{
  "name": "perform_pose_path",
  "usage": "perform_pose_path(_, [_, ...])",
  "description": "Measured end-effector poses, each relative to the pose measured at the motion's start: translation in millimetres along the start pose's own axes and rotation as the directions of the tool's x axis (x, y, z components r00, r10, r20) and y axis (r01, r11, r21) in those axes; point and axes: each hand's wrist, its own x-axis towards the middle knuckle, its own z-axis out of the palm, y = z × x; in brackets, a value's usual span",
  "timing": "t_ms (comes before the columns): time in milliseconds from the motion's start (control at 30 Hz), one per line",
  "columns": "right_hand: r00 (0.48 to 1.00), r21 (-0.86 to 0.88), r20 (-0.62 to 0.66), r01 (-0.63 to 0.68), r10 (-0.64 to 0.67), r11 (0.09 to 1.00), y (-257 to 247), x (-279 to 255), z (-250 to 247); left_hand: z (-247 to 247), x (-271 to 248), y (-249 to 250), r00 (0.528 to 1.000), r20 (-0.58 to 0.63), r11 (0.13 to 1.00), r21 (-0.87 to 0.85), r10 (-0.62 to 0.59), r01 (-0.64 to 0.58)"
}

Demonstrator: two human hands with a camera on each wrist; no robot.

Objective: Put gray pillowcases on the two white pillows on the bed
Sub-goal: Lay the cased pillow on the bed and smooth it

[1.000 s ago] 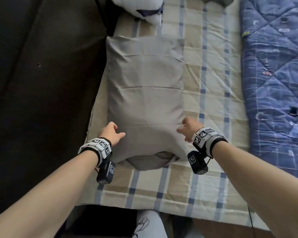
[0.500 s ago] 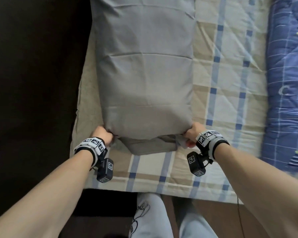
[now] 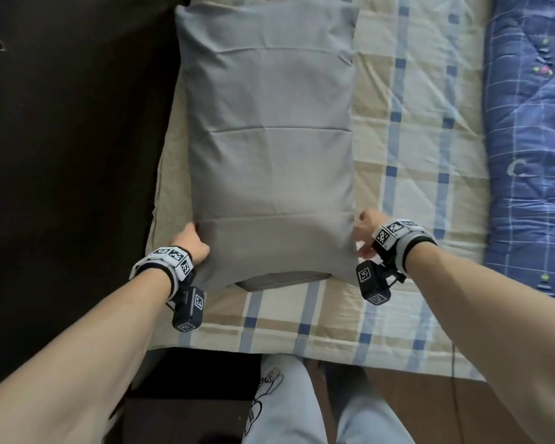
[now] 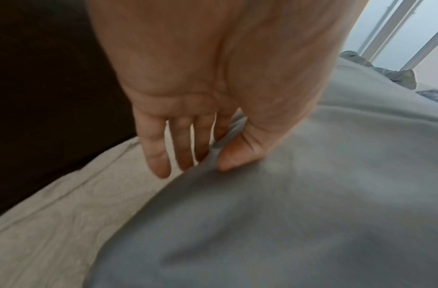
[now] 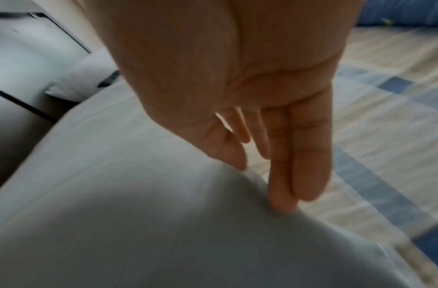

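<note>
A pillow in a gray pillowcase (image 3: 269, 149) lies lengthwise on the plaid sheet, its tucked flap (image 3: 279, 279) showing under the near end. My left hand (image 3: 194, 241) straddles the near left edge: in the left wrist view the thumb (image 4: 234, 157) presses on the gray cloth and the straight fingers (image 4: 156, 155) run down the side. My right hand (image 3: 364, 232) stands at the near right edge, its straight fingers (image 5: 282, 175) touching the pillow's side. A bare white pillow (image 5: 82, 83) shows beyond the far end.
A blue quilt (image 3: 532, 139) covers the right of the bed. Dark furniture (image 3: 71, 139) borders the left side. The plaid sheet (image 3: 414, 155) lies bare between pillow and quilt. Crumpled gray cloth (image 4: 397, 76) lies far off. My legs (image 3: 289, 405) stand at the bed's near edge.
Both hands have let go of the near corners and moved farther up the pillow's sides. The flap sits more tucked under the near end.
</note>
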Motion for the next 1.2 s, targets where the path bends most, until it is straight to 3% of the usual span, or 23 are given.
perform_pose_path(167, [0.959,0.07,0.262,-0.132,0.109,0.989,41.5,7.7,44.1,55.6,7.9,-19.9,0.995,0.096,0.998,-0.06,-0.003,0.008])
perform_pose_path(267, [0.963,0.162,0.256,-0.127,0.083,0.979,50.2,14.3,59.3,105.2,60.2,-64.1,0.989,0.132,0.985,-0.145,-0.071,0.09])
perform_pose_path(333, [0.97,0.203,0.244,-0.069,0.017,0.977,46.4,7.3,62.9,115.0,61.6,-70.5,0.984,0.141,0.969,-0.206,-0.11,0.138])
perform_pose_path(400, [0.978,0.201,0.206,-0.011,-0.031,0.979,39.5,-4.3,58.1,102.4,20.9,-52.9,0.987,0.075,0.969,-0.192,-0.142,0.154])
perform_pose_path(500, [0.983,0.211,0.137,0.095,-0.125,0.973,27.5,-32.4,31.7,71.0,-57.0,-17.6,0.99,-0.108,0.994,-0.08,-0.089,0.08])
perform_pose_path(633, [0.962,0.247,0.047,0.251,-0.271,0.936,15.7,-88.6,-19.2,43.5,-131.5,30.5,0.975,-0.119,0.982,0.036,0.187,-0.184])
perform_pose_path(733, [0.911,0.245,0.005,0.399,-0.413,0.883,1.0,-141.5,-52.7,21.7,-187.8,87.3,0.887,-0.116,0.895,0.075,0.447,-0.44])
perform_pose_path(800, [0.859,0.22,-0.01,0.501,-0.511,0.837,-9.2,-172.4,-74.1,12.6,-221.3,122.6,0.845,-0.15,0.859,0.07,0.512,-0.508])
perform_pose_path(933, [0.728,0.217,-0.051,0.676,-0.683,0.704,-25.0,-223.0,-110.6,-6.1,-278.1,161.2,0.838,-0.239,0.872,0.137,0.49,-0.47])
perform_pose_path(1033, [0.623,0.176,-0.087,0.778,-0.778,0.603,-35.6,-264.1,-135.0,-41.4,-311.6,171.8,0.828,-0.38,0.888,-0.036,0.412,-0.458])
perform_pose_path(1133, [0.525,0.157,-0.12,0.848,-0.842,0.506,-46.6,-298.7,-156.8,-91.1,-342.6,181.3,0.733,-0.483,0.863,0.11,0.479,-0.493])
perform_pose_path(1200, [0.477,0.172,-0.179,0.876,-0.861,0.45,-51.2,-311.3,-172.5,-122.4,-373.8,191.8,0.68,-0.487,0.834,0.25,0.548,-0.493])
